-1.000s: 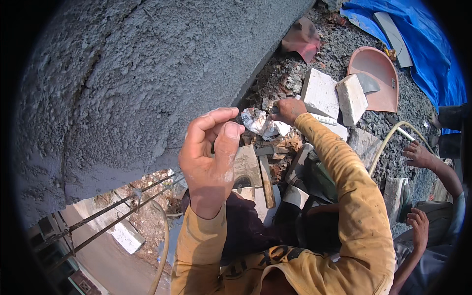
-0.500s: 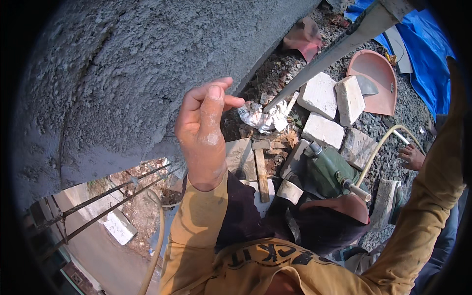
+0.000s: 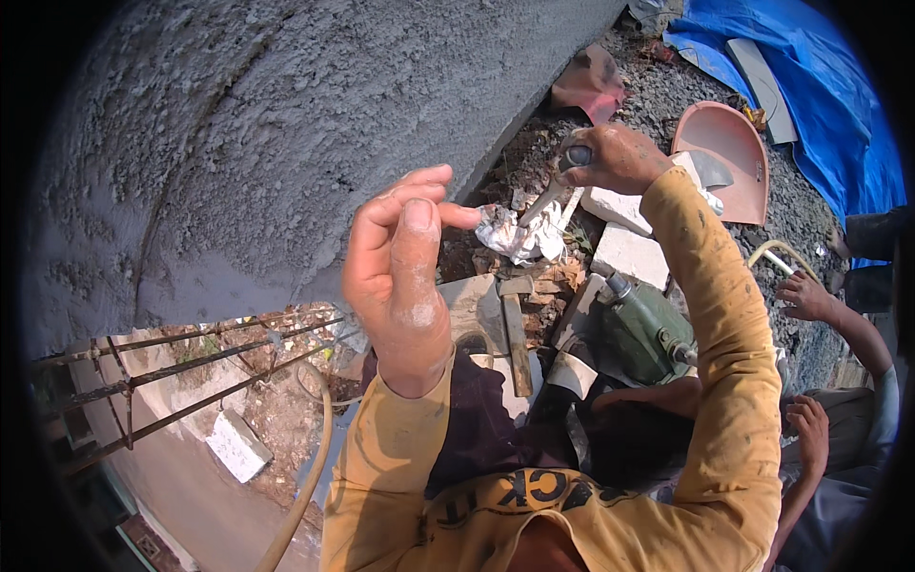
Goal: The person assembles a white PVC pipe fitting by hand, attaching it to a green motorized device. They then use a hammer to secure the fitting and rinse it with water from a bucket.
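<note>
Grey metal, apparently: the bar (image 3: pixel 541 205) slants far centre, lower end at a crumpled white bag (image 3: pixel 535 240). Right hand (image 3: pixel 620 160) closed around its top; likely stiff, heavy, best gripped mid-shaft. Left hand (image 3: pixel 398 276), nearer, half-curled, holds nothing visible.

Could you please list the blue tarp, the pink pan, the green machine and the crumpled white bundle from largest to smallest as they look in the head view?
1. Blue tarp
2. Pink pan and green machine: too alike to rank, since both are partly covered
3. Crumpled white bundle
</note>
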`<state>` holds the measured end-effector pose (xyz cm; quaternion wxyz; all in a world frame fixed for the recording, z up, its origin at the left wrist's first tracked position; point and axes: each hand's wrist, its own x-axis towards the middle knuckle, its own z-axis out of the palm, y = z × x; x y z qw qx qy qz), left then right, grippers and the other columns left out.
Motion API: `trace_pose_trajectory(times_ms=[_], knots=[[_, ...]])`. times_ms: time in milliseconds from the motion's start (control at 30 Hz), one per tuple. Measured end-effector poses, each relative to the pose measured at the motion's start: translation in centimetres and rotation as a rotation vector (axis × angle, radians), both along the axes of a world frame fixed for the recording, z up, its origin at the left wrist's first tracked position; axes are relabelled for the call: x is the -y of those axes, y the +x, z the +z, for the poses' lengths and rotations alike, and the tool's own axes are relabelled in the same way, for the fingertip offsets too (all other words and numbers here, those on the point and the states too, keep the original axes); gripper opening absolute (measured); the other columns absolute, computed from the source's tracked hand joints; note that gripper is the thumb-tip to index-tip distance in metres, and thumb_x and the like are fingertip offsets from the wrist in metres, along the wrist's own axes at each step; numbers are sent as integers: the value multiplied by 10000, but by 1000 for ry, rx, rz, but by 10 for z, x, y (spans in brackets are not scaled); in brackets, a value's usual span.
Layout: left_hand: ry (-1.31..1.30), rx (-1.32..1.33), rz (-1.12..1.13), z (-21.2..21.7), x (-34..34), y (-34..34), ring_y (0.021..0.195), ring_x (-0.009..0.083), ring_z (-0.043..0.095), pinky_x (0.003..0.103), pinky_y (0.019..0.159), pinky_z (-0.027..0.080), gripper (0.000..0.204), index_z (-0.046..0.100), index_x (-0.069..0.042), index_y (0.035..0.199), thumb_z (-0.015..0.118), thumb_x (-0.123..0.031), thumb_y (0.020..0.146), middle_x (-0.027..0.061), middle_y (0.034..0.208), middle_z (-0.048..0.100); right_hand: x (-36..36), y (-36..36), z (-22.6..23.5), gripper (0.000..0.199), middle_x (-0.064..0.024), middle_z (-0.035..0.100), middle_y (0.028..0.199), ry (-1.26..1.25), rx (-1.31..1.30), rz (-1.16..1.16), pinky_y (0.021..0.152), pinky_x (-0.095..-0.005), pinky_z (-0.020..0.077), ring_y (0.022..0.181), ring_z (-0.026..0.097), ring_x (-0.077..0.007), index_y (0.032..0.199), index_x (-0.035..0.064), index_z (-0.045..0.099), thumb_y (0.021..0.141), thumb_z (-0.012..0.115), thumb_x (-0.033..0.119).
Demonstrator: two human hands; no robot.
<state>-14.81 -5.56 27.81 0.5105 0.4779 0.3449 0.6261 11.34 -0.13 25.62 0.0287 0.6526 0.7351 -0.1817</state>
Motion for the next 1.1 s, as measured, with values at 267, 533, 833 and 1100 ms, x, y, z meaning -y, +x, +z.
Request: trace_pose_trajectory(times_ms=[267,533,833,1100], knots=[[8,166,70,13,3,-14,820,204,640,364,859,474,215,539,39,1003,444,-143,937,218,1090,578,-18,-17,80,365,-160,665,812,227,-16,136,673,-398,520,728,655,-296,959,9,648,808,632,341],[91,124,-132,17,25,2,1054,247,545,415,957,395,194,532,28,1010,419,-95,913,191,934,629,15,4,-181,429,-132,663,979,-230,64,-234,827,-421,490,935,629,-312,1035,130,642,756,644,456],[-200,171,-56,8,-7,13,930,210,610,402,951,395,184,524,39,993,439,-119,952,191,1038,608,10,-19,202,403,-150,658,985,44,-50,103,752,-351,493,905,642,-215,1034,35,640,730,736,282],[77,44,-42,8,13,3,828,221,636,388,872,455,244,540,10,1009,397,-181,960,229,1099,569,27,-1,-158,424,-151,652,1031,-212,148,-140,846,-424,491,968,624,-303,1064,145,643,743,667,421]])
